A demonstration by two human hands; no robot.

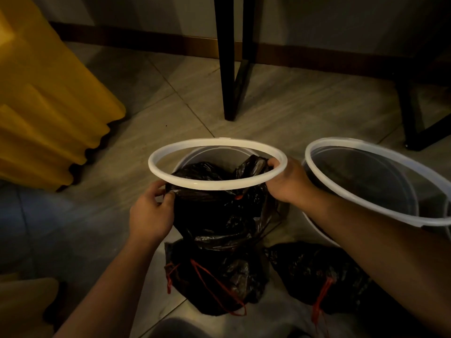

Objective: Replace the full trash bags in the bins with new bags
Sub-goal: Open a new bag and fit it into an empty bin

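Note:
A white plastic rim ring (185, 145) is raised over a white bin (207, 156). A new black bag (227, 206) hangs through the ring and drapes down the bin's front. My left hand (150, 213) pinches the bag's edge at the ring's near left. My right hand (284, 181) grips the ring at its right side, together with the bag's edge. Two tied full black bags with red drawstrings lie on the floor in front, one (214, 279) below the bin and one (319, 276) to its right.
A second white bin (380, 181) with its ring on top stands at the right, dark inside. Black furniture legs (228, 69) rise behind the bins. A yellow ridged object (44, 106) fills the left. The floor is grey tile.

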